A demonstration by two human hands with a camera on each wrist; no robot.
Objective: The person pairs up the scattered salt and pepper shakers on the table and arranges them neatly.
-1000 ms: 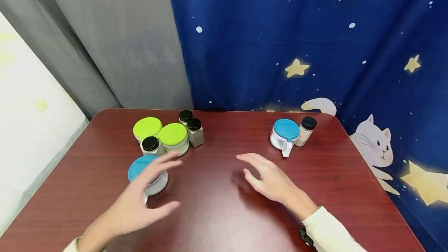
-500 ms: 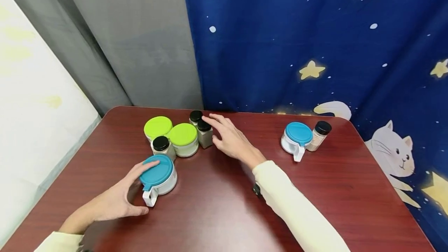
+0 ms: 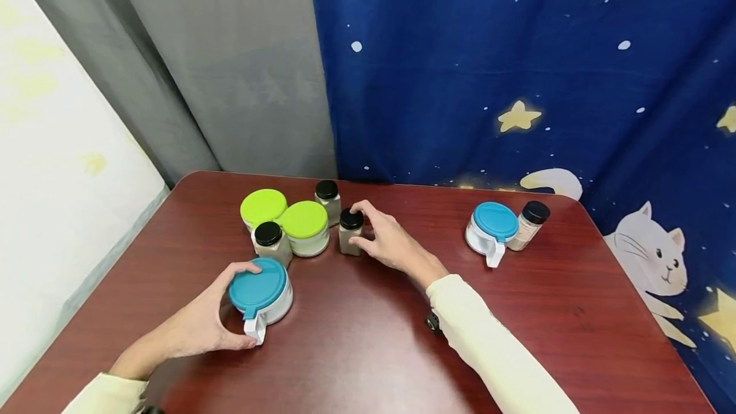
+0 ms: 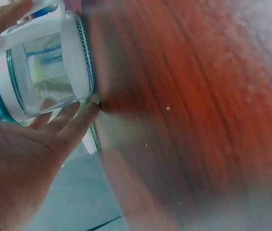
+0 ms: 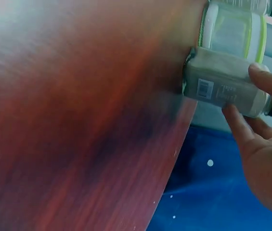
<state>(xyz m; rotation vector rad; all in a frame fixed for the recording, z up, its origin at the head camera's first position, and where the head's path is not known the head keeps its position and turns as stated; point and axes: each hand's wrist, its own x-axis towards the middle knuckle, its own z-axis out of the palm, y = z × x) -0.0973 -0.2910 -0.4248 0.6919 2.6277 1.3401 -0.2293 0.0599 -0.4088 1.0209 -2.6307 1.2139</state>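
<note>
Shifting rightward, the gripped black-capped jar (image 3: 348, 236) now stands apart

I have my left hand (image 3: 195, 324) in the lower left of the head view, its left thumb (image 3: 237, 341) and left index finger (image 3: 248, 267) set apart in a wide curved grip, the left forearm (image 3: 103, 396) rising from the bottom edge. My right hand (image 3: 391, 241) is near centre, pinching between right thumb (image 3: 363, 245) and bent right index finger (image 3: 365, 207); the right forearm (image 3: 497, 347) slants up from lower right.
</note>
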